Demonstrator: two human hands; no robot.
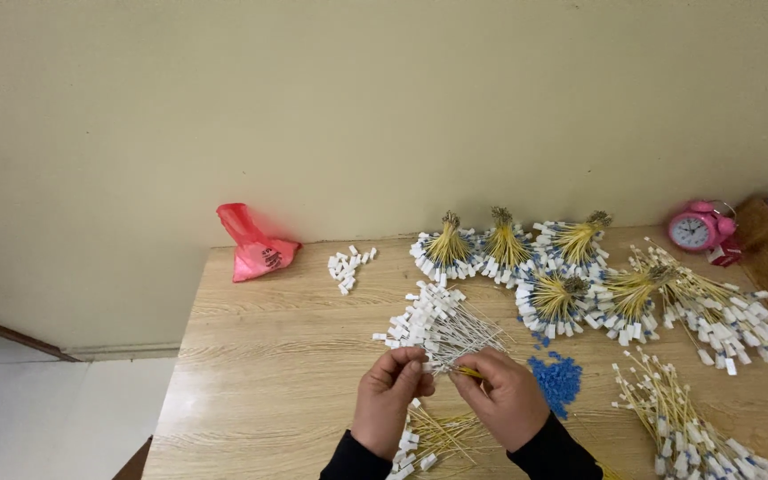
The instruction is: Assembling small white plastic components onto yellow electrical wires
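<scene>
Over a pale wood-grain table (260, 356), our left hand (390, 398) and right hand (506, 397) meet around a fanned sheaf of thin wires tipped with small white plastic tags (437, 324): the left pinches the gathered stems from one side, the right closes on a yellow wire (468, 372) at the same spot, so both are clenched on the sheaf, which spreads up and away from the grip. Just beyond and to the right of that grip lie tied bundles of yellow wires with white and blue ends (526, 258), which we judge to be finished work. Loose yellow wires with white tags (433, 436) lie directly below the hands, and a longer loose heap (686, 422) well to the right, both apparently yet to be gathered. A small pile of blue plastic beads (555, 380) sits just beside the right hand; a scatter of white plastic caps (348, 264) and a crumpled red plastic bag (255, 244) lie far off to the upper left, a pink alarm clock (697, 228) far to the upper right. Our fingertips hide the exact join, and the lower heaps are cut off by the frame.
</scene>
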